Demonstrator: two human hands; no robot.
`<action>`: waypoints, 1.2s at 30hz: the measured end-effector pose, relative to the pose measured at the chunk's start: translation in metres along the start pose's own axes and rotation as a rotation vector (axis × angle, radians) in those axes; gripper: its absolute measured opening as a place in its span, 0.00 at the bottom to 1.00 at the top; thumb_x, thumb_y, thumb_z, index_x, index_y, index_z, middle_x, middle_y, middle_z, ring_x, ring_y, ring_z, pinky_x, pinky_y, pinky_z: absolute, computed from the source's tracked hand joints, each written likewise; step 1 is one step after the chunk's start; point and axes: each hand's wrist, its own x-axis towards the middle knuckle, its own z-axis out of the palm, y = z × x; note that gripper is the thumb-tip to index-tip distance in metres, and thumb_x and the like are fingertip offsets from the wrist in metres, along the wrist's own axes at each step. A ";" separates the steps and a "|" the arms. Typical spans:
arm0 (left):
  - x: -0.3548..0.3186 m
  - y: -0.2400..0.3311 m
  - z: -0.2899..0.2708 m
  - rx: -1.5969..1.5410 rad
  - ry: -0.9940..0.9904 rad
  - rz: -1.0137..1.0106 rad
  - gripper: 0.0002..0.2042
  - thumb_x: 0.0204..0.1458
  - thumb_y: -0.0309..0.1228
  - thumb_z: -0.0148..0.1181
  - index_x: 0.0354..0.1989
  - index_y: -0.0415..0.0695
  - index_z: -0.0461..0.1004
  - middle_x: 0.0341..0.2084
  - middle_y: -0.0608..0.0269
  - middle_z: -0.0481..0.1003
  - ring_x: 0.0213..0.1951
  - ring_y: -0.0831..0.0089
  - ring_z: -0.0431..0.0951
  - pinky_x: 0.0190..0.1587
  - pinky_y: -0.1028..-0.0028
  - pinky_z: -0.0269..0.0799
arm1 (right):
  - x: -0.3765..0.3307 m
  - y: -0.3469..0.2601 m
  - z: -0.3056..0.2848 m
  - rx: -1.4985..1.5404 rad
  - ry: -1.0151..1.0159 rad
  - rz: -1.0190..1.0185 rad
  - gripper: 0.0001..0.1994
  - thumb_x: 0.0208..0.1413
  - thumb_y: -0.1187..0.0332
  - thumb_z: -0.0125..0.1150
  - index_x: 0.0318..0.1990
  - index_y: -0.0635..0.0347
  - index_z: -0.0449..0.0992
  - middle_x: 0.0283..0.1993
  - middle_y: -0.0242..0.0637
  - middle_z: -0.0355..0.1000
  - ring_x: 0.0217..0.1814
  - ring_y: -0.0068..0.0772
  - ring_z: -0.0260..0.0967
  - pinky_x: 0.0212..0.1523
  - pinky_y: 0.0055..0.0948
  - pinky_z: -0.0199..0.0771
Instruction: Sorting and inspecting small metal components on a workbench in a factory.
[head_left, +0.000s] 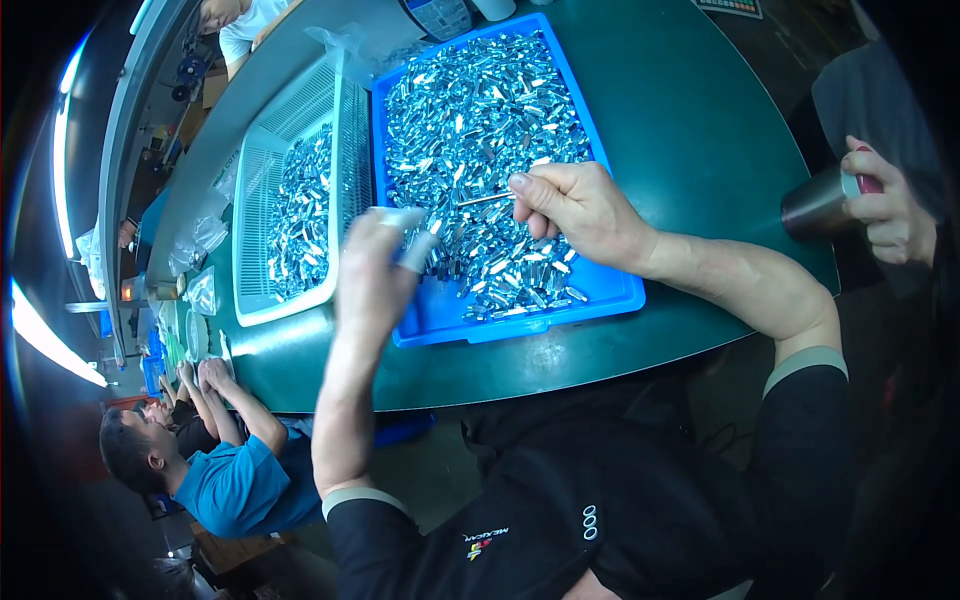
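Metal pieces, too many to count, lie in 1 blue tray and 1 white basket on the green table. The right hand pinches 1 thin rod above the tray; the left hand is blurred, so I cannot tell its grip. Lettering marks the dark shirt. Another person's hand holds 1 metal cup.
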 end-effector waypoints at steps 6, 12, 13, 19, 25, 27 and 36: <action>-0.003 0.020 0.041 -0.010 -0.094 -0.048 0.09 0.50 0.25 0.70 0.40 0.41 0.81 0.33 0.55 0.77 0.37 0.55 0.77 0.40 0.61 0.73 | -0.003 0.009 0.004 -0.012 -0.011 -0.020 0.18 0.71 0.61 0.54 0.33 0.65 0.79 0.26 0.31 0.74 0.28 0.18 0.71 0.30 0.22 0.72; -0.010 0.025 0.033 -0.304 -0.010 -0.131 0.10 0.50 0.22 0.70 0.40 0.40 0.80 0.34 0.56 0.78 0.38 0.60 0.79 0.41 0.67 0.74 | -0.005 0.008 0.004 -0.171 -0.079 0.004 0.14 0.67 0.64 0.58 0.32 0.66 0.78 0.27 0.34 0.77 0.30 0.20 0.72 0.34 0.26 0.72; -0.009 0.027 0.032 -0.332 0.006 -0.126 0.10 0.50 0.21 0.70 0.40 0.40 0.80 0.34 0.56 0.78 0.38 0.60 0.79 0.41 0.67 0.74 | -0.004 0.009 0.004 -0.170 -0.079 0.003 0.14 0.67 0.64 0.58 0.32 0.66 0.78 0.27 0.34 0.77 0.30 0.20 0.72 0.34 0.26 0.72; 0.006 0.020 0.033 -0.414 0.059 -0.137 0.10 0.49 0.20 0.70 0.41 0.40 0.80 0.34 0.57 0.79 0.38 0.62 0.80 0.41 0.68 0.74 | 0.009 0.008 -0.003 -0.147 -0.066 -0.011 0.15 0.67 0.63 0.58 0.31 0.66 0.76 0.26 0.35 0.77 0.30 0.21 0.74 0.33 0.27 0.72; -0.007 0.014 0.023 -0.239 0.115 0.027 0.10 0.47 0.21 0.72 0.37 0.43 0.79 0.34 0.55 0.80 0.38 0.53 0.79 0.41 0.60 0.74 | 0.003 0.003 0.000 -0.195 -0.091 0.002 0.14 0.66 0.61 0.59 0.31 0.62 0.78 0.27 0.34 0.77 0.30 0.20 0.73 0.33 0.29 0.73; -0.014 0.020 0.029 -0.246 0.065 0.007 0.10 0.46 0.22 0.73 0.36 0.44 0.79 0.34 0.54 0.80 0.38 0.53 0.79 0.41 0.61 0.74 | -0.008 0.016 0.005 -0.183 -0.061 0.013 0.15 0.66 0.61 0.58 0.31 0.61 0.78 0.26 0.33 0.77 0.29 0.21 0.74 0.32 0.30 0.73; -0.008 0.044 0.022 -0.370 0.012 0.019 0.09 0.48 0.21 0.71 0.38 0.41 0.81 0.33 0.55 0.79 0.36 0.57 0.79 0.41 0.64 0.75 | -0.013 0.005 0.010 -0.219 0.026 -0.110 0.16 0.65 0.60 0.56 0.29 0.62 0.78 0.24 0.41 0.77 0.27 0.38 0.77 0.31 0.38 0.74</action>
